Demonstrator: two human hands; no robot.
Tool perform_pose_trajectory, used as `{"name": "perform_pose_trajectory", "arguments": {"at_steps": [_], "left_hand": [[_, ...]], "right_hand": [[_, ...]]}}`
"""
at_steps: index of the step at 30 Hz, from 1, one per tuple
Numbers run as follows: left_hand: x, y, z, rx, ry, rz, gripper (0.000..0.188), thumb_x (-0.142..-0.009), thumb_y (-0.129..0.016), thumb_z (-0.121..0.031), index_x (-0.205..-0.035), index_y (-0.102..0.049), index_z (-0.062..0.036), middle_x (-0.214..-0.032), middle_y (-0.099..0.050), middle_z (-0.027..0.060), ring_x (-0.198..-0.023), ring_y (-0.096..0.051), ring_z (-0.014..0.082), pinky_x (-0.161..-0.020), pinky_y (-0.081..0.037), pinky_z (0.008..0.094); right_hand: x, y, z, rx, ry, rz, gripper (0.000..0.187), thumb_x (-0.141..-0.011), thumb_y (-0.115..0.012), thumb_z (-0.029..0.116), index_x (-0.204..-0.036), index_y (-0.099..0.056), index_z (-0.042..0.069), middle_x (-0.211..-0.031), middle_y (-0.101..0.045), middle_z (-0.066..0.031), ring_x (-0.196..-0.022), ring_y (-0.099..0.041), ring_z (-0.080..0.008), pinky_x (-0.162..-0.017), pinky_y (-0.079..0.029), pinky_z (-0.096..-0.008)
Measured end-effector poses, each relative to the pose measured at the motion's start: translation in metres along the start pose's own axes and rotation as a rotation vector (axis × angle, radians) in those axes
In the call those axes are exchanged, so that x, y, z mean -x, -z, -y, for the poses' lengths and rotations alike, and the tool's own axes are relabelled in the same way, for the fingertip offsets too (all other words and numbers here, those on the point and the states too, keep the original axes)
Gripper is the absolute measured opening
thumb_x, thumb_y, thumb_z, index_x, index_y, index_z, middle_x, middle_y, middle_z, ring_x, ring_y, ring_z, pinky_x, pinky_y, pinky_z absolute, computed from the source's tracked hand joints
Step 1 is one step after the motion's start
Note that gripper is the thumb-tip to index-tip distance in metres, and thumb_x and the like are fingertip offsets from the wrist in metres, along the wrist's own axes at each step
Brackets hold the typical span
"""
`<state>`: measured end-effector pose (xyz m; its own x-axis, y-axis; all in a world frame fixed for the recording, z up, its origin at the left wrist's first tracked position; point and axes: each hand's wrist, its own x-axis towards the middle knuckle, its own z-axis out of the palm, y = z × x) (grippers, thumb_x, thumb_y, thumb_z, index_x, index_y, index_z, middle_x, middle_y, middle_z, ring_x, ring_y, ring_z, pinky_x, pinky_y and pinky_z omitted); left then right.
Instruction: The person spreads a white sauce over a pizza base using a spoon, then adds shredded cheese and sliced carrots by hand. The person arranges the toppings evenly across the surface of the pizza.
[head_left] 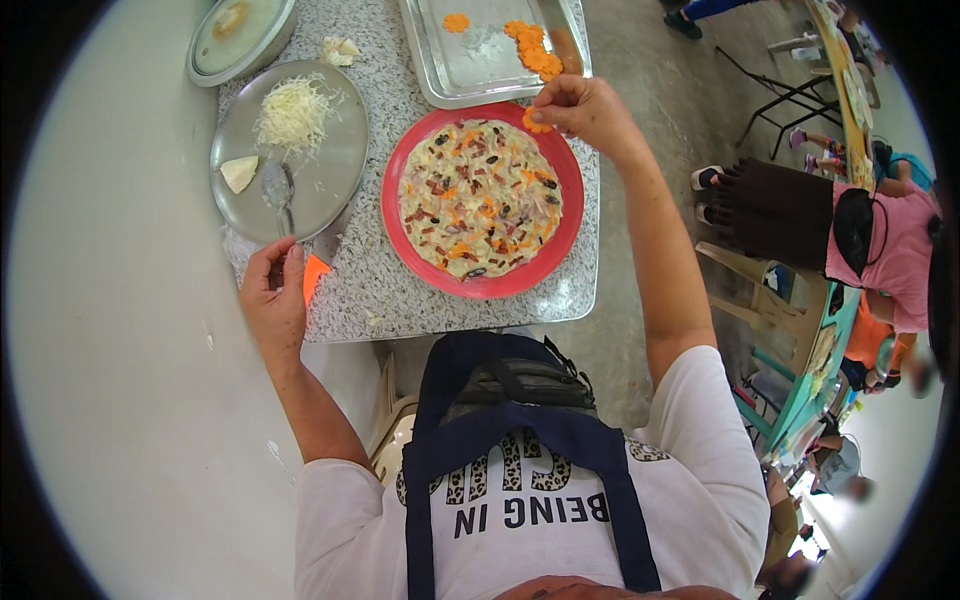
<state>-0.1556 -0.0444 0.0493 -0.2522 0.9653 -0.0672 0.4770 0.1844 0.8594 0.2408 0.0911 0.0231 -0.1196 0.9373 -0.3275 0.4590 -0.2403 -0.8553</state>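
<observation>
A red plate (400,245) holds a round, flat spread of creamy pale salad, dotted with dark raisins, reddish-brown bits and orange shreds. Between the fingertips of my right hand (592,112) is a flower-cut carrot slice (536,122), at the plate's upper right rim. More carrot slices (532,45) lie in the metal tray (455,70) beyond. On the left, my left hand (272,288) pinches the handle end of a spoon (278,188), whose bowl rests on a grey metal plate (335,185). Grated white cheese (296,112) and a cheese chunk (239,174) share that plate.
A lidded bowl (240,40) and crumpled white scraps (340,51) sit at the far left of the speckled counter (350,290). An orange piece (315,275) lies by my left hand. A white wall borders the left; people, a chair (765,295) and tables are to the right.
</observation>
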Motion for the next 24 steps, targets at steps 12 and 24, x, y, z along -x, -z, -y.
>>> {"name": "perform_pose_trajectory", "arguments": {"at_steps": [12,24], "left_hand": [[0.015,-0.014,-0.016,0.032,-0.010,0.045,0.018,-0.089,-0.066,-0.010,-0.104,-0.065,0.0003,-0.086,-0.064,0.0038,-0.075,-0.060,0.0085,-0.068,-0.049,0.0225],[0.025,-0.012,-0.010,0.042,0.045,0.062,0.019,-0.089,-0.066,-0.011,-0.105,-0.065,-0.0003,-0.088,-0.065,0.0033,-0.077,-0.060,0.0084,-0.070,-0.049,0.0228]], "right_hand": [[0.008,-0.039,-0.015,-0.149,-0.144,0.011,0.012,-0.087,-0.065,0.007,-0.093,-0.066,-0.003,-0.078,-0.067,-0.0089,-0.061,-0.064,-0.0116,-0.055,-0.054,-0.0248],[0.003,-0.044,-0.029,-0.244,-0.237,-0.028,0.013,-0.086,-0.067,0.009,-0.093,-0.066,-0.002,-0.070,-0.064,-0.0051,-0.056,-0.058,-0.0093,-0.051,-0.050,-0.0245]]}}
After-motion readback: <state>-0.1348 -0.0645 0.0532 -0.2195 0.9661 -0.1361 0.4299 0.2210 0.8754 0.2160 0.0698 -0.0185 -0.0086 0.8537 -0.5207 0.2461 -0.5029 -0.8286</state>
